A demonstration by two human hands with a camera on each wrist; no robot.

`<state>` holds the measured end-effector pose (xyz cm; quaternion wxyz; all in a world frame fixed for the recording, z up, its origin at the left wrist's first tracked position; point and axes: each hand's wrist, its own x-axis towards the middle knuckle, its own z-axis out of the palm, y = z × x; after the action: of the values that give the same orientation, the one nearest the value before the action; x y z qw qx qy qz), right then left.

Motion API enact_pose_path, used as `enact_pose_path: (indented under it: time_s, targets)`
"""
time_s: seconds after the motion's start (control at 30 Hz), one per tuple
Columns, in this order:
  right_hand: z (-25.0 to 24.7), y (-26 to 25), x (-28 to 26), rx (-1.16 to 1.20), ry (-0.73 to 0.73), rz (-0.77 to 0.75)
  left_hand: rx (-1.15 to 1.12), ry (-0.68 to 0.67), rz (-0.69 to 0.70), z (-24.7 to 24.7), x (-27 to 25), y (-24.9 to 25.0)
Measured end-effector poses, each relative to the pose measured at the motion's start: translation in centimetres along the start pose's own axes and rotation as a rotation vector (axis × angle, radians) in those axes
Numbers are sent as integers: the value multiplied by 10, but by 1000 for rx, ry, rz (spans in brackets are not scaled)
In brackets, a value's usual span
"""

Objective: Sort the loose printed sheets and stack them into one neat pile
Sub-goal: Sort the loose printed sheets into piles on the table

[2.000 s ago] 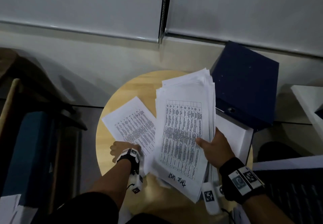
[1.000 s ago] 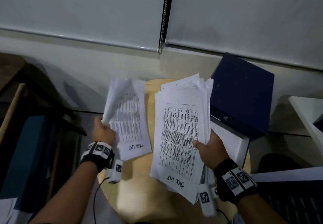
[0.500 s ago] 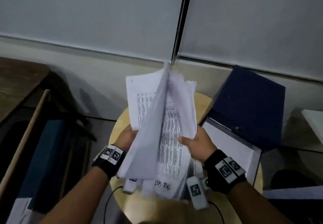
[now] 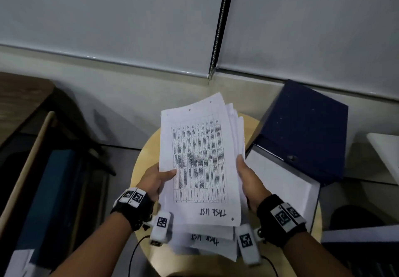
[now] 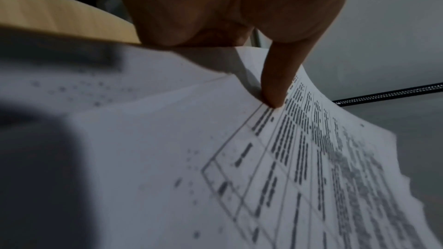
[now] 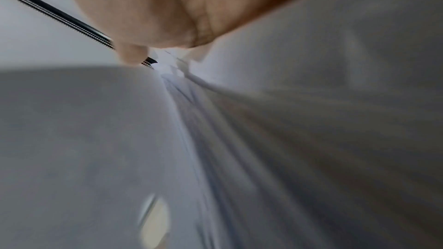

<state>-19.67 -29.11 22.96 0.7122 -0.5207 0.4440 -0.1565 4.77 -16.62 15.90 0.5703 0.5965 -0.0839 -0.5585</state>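
sheets (image 4: 200, 164) over round table (image 4: 142, 160) — binder (image 4: 302, 132) right

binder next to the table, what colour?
Dark navy blue binder, white pages inside; clearest in the head view.

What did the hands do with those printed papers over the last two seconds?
The left hand lifted the single sheet off the round table and laid it on top of the stack of printed sheets held by the right hand. Both hands now grip that stack together, raised above the table. The blue binder stayed put.
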Motion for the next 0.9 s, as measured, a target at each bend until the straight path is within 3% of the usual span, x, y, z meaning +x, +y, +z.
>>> enact_pose_path:
  time_s: [0.13, 0.27, 0.4, 0.53, 0.67, 0.77, 0.9]
  targets:
    - [2, 17, 3, -218, 3, -66, 52, -86, -79, -13, -6, 3]
    - [3, 51, 4, -185, -64, 26, 74, -116, -157, -28, -16, -15]
    - [8, 43, 12, -264, 0, -43, 98, -17, 40, -28, -9, -12]
    - [4, -2, 20, -106, 74, -193, -100, -111, 278, -15, -22, 33]
    - [3, -13, 20, -134, 1, -214, -112, -207, 273, -16, -32, 56]
    - [2, -1, 23, -228, -26, -152, -49, -153, 237, -20, -27, 46]
    - [5, 13, 25, -306, 19, -157, 78, -38, 388, -4, -27, 35]
